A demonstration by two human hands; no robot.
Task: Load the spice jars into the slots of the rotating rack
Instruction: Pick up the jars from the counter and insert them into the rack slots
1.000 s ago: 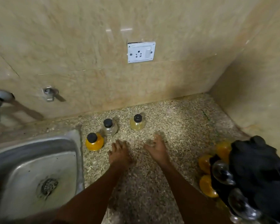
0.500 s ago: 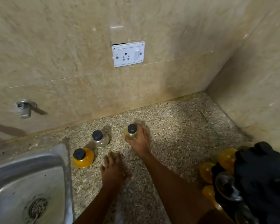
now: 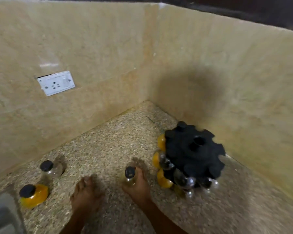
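The rack at lower right already carries several jars, the right hand has its fingers clamped on one pale jar beside it, and two jars at lower left still wait on the tabletop, while the left hand rests flat with fingers relaxed.

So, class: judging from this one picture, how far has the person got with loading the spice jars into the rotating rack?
Done: several jars, some yellow-filled, already sit around the black rack in the corner. In hand: the right hand grips a pale jar beside the rack, not yet slotted. Left: a clear jar and a yellow jar stand on the counter. The left hand rests flat there, holding nothing.
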